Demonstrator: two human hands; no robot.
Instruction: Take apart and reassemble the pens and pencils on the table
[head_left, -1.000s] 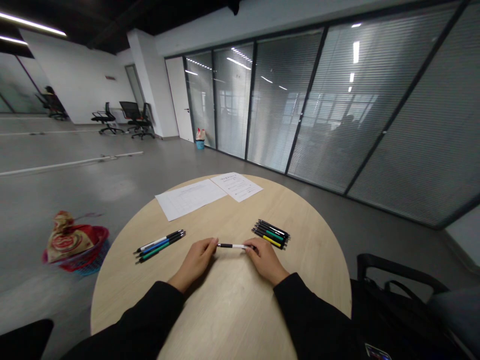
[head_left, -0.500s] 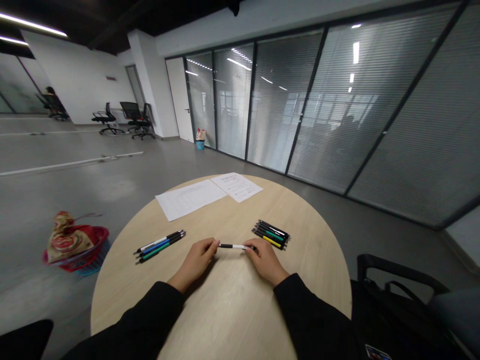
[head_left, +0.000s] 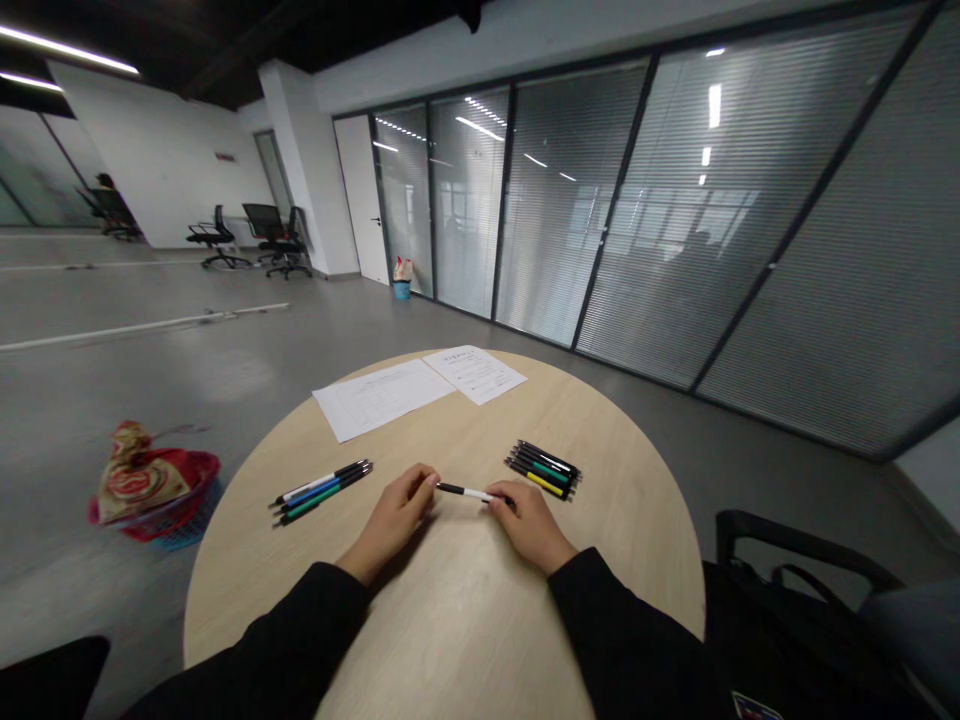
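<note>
Office chairs [head_left: 263, 221] stand near a white pillar [head_left: 310, 185].

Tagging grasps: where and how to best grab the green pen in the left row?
I'd pinch the green pen mid-barrel, across its width, from above and the near side. It's slim, lies flat, and its near flank has no pen alongside; the blue pen crowds the far one. The left hand is closest, but holds the black-and-white pen.

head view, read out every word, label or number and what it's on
No text can be read for certain.
Left paper: print too small.
Right paper: heading and lines, too small.
Brown bag at left: printed mark, blurred.
Wall plate: too small to tell.
Patch at bottom right: too blurred.
Held pen: no readable marking.
</note>
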